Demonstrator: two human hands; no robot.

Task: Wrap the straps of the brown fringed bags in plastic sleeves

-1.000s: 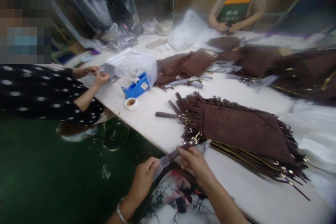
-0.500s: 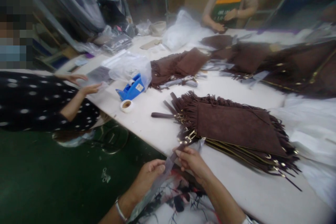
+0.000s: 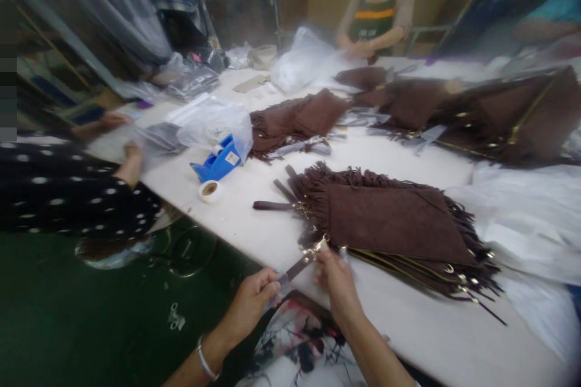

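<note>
A brown suede wrist strap (image 3: 299,267) runs from the metal clasps at the near left corner of a stack of brown fringed pouches (image 3: 394,221). My left hand (image 3: 252,305) pinches the strap's free end, where some clear plastic shows around it. At the clasp end, my right hand (image 3: 336,284) has its fingers curled by the metal fitting (image 3: 315,248); its grip is partly hidden and slightly blurred. Gold zips show along the stack's near edge. More straps (image 3: 275,205) stick out on the left of the stack.
A blue tape dispenser (image 3: 218,160) and a tape roll (image 3: 209,191) stand on the white table (image 3: 227,217). More brown pouches (image 3: 299,118) lie behind. White plastic (image 3: 521,211) covers the right side. A co-worker in polka-dot sleeves (image 3: 59,187) handles a grey plastic bag (image 3: 158,138); another person stands across.
My right hand has moved up along the strap to the clasp. The strap is stretched between my hands. The co-worker's hands on the left have moved apart, and the view has shifted slightly.
</note>
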